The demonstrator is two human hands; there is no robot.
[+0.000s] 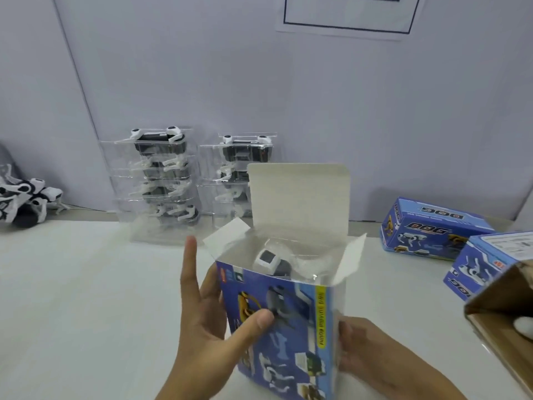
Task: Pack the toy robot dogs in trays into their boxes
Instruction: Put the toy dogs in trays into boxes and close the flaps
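2 tray stacks (157, 180) stand behind the open box (284, 321).

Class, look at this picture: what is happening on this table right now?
A person is packing a toy. Both hands hold an upright blue printed cardboard box: the left hand with thumb on its front, the right hand against its right side. Its top flaps are open, and a white and grey toy robot dog in a clear plastic tray sits inside. Two stacks of clear trays with more dogs wait behind, and closed blue boxes lie to the right.
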